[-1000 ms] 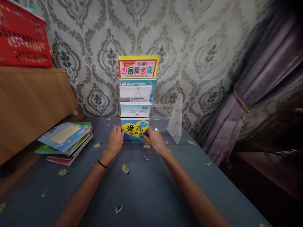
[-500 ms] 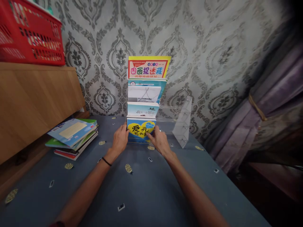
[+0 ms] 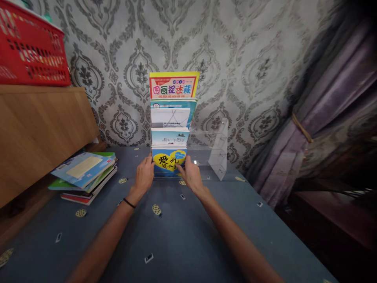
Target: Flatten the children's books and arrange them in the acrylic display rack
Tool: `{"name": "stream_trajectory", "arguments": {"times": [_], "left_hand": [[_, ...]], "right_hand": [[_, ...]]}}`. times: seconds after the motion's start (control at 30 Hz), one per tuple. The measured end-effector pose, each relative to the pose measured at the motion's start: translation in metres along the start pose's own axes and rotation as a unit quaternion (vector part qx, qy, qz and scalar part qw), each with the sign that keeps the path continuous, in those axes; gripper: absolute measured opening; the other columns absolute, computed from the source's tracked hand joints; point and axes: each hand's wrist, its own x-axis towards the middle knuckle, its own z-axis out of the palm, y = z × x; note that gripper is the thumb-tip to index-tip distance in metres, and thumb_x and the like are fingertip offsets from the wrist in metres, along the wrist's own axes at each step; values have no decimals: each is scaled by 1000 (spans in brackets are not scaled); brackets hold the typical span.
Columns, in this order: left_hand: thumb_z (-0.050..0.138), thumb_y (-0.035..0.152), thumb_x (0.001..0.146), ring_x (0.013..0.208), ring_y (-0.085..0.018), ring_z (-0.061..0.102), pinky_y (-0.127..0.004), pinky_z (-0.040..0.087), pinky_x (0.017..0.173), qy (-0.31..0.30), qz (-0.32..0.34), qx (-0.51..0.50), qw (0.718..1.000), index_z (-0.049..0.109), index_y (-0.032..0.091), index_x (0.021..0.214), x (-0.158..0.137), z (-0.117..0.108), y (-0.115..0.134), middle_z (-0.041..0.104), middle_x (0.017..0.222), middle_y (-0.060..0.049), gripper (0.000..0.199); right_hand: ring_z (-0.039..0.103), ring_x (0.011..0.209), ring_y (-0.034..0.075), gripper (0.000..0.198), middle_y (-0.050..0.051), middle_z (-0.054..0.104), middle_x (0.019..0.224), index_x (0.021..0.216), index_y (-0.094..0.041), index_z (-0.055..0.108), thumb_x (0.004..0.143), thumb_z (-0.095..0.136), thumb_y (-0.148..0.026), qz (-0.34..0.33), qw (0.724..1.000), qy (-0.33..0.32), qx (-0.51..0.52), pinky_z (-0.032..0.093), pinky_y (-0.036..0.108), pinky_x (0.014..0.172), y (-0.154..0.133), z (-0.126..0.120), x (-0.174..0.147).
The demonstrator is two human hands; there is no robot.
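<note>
A blue book with a yellow heart on its cover (image 3: 167, 162) stands in the lowest front tier of a clear acrylic book rack (image 3: 219, 151). My left hand (image 3: 144, 173) is closed on its left edge. On the opposite side my right hand (image 3: 191, 173) grips the right edge, thumb lying on the front cover. Behind it, in rising steps, are a pale blue book (image 3: 160, 136), a white book (image 3: 171, 116) in front of a teal one (image 3: 193, 105), and a yellow-and-red picture book (image 3: 173, 85) at the top.
To the left lies a stack of books (image 3: 84, 171) beside a wooden cabinet (image 3: 41, 137), which carries a red plastic basket (image 3: 32, 51). A tied purple curtain (image 3: 277, 161) hangs at the right, past the edge of the blue patterned surface (image 3: 188, 239). Patterned wallpaper (image 3: 244, 59) rises behind the rack.
The whole view has shifted, so everything sits slightly further left. Both hands keep their hold on the blue book, which stays in the front tier.
</note>
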Motion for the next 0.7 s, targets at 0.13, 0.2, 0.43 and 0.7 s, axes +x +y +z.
{"name": "stream_trajectory", "arguments": {"times": [0.13, 0.2, 0.43, 0.7], "left_hand": [[46, 17, 99, 101, -27, 68, -37, 53, 84, 6, 7, -14, 1000, 56, 20, 126, 1, -1, -1, 71, 112, -12, 29], [46, 17, 99, 101, -27, 68, -37, 53, 85, 7, 7, -23, 1000, 56, 20, 127, 1, -2, -1, 71, 113, -12, 30], [43, 17, 100, 104, -27, 66, -39, 52, 88, -3, 3, -30, 1000, 56, 18, 127, 1, -1, 0, 69, 113, -13, 30], [44, 18, 101, 97, -25, 65, -37, 52, 86, -13, 1, -25, 1000, 56, 21, 123, 1, 1, -2, 68, 104, -9, 26]], "right_hand": [[72, 85, 26, 18, 10, 76, 96, 108, -20, 45, 102, 52, -36, 22, 1000, 4, 1, 35, 28, 62, -7, -4, -3], [73, 87, 27, 20, 12, 76, 97, 110, -20, 46, 104, 50, -38, 43, 999, -5, -22, 35, 29, 62, -13, -8, -6], [73, 95, 31, 27, 18, 76, 100, 120, -17, 48, 104, 46, -39, 62, 991, -53, -103, 41, 33, 69, -21, -15, -14], [73, 100, 30, 34, 20, 77, 100, 127, -10, 46, 101, 52, -31, 20, 991, -32, -126, 43, 34, 82, -13, -5, -12]]}}
